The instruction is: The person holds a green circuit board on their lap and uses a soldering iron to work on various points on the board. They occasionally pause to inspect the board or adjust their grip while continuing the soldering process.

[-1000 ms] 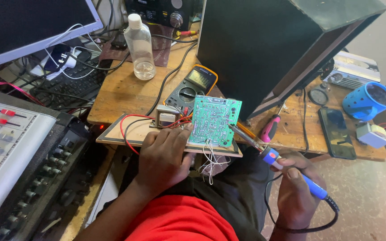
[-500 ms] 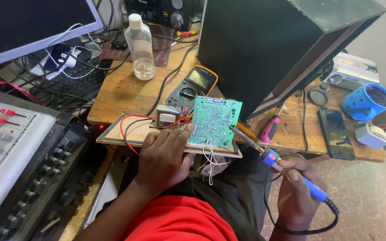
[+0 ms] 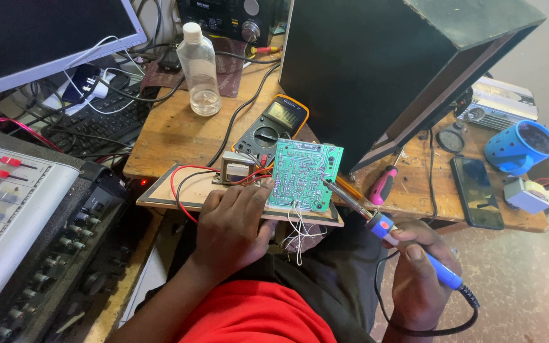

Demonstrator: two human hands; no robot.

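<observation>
A green circuit board [image 3: 304, 175] stands tilted on a thin wooden board [image 3: 179, 194] that juts over the bench edge. My left hand [image 3: 233, 222] rests on the wooden board and props the circuit board's left edge with its fingertips. My right hand [image 3: 417, 270] grips a blue-handled soldering iron [image 3: 408, 244]; its metal tip touches the circuit board's right edge. A small transformer [image 3: 237, 169] with red and black wires sits behind my left hand. White wires [image 3: 298, 232] hang from the circuit board.
A multimeter [image 3: 273, 124] lies behind the board, a clear plastic bottle [image 3: 199, 68] further back. A large dark speaker box [image 3: 401, 63] stands to the right. A pink screwdriver [image 3: 381, 185], phone [image 3: 476, 190], blue speaker [image 3: 520, 147], mixing console [image 3: 14, 209] and keyboard [image 3: 90, 127] surround me.
The soldering iron's tip has moved up and left to the circuit board's right edge. My left hand stays holding the board.
</observation>
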